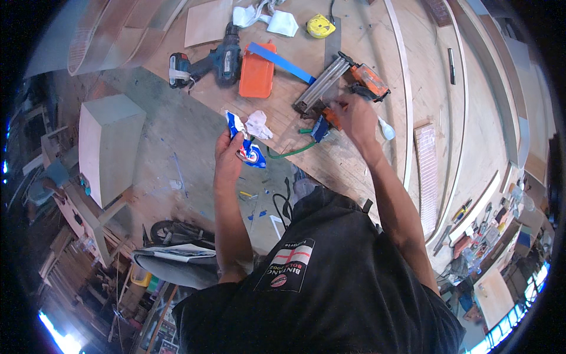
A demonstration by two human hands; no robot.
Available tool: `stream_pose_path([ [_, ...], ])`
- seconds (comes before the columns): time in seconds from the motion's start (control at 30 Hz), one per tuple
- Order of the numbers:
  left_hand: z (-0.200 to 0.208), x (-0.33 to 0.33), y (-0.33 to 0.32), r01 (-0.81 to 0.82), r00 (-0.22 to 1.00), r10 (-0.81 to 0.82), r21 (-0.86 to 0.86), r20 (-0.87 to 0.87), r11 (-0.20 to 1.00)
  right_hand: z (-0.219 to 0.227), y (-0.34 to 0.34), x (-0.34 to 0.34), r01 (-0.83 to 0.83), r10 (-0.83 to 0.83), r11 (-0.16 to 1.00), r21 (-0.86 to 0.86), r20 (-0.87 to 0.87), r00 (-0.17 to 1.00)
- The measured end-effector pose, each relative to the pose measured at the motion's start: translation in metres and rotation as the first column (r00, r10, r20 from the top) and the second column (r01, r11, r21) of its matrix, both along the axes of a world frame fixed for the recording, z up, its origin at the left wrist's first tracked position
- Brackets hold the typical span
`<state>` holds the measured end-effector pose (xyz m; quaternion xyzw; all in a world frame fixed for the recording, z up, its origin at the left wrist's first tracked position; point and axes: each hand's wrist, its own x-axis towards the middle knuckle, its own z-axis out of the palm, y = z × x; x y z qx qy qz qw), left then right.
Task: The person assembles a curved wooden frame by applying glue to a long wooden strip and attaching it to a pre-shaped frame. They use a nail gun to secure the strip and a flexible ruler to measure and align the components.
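My left hand [228, 152] is closed around a crumpled blue, white and red packet [256, 156], held out over the near edge of the workbench. Beside the packet is a crumpled whitish piece [258, 125], like paper or plastic. My right hand [358, 121] reaches over the near end of an orange and black nail gun [368, 78] with a long grey magazine. Its fingers are smeared, so their grip cannot be made out. A green hose [293, 152] runs toward the tool, by a small blue piece [321, 128].
An orange case [257, 72] lies beside a cordless drill [225, 62], with a blue strip [282, 62] across it. Farther off is a yellow tape measure [320, 26]. Long pale strips [407, 100] curve along the right. A box-like panel piece [112, 144] stands at left.
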<state>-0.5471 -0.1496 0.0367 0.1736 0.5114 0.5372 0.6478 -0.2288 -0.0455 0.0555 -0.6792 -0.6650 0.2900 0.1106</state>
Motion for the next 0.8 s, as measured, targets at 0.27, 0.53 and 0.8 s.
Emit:
stream_pose_path([
  [0.27, 0.008, 0.013, 0.008, 0.155, 0.986, -0.153, -0.024, 0.064, 0.988, -0.002, -0.059, -0.021, -0.005, 0.033, 0.990, -0.142, 0.196, 0.980],
  [0.53, 0.023, 0.048, 0.038, 0.486, 0.842, -0.444, 0.076, -0.306, 0.871, -0.005, -0.072, 0.004, 0.060, -0.064, 0.994, -0.095, -0.038, 0.997],
  [0.8, 0.010, 0.042, 0.038, 0.272, 0.889, -0.226, 0.064, -0.398, 0.960, -0.030, -0.064, -0.051, -0.077, 0.080, 0.996, -0.035, 0.087, 0.993],
])
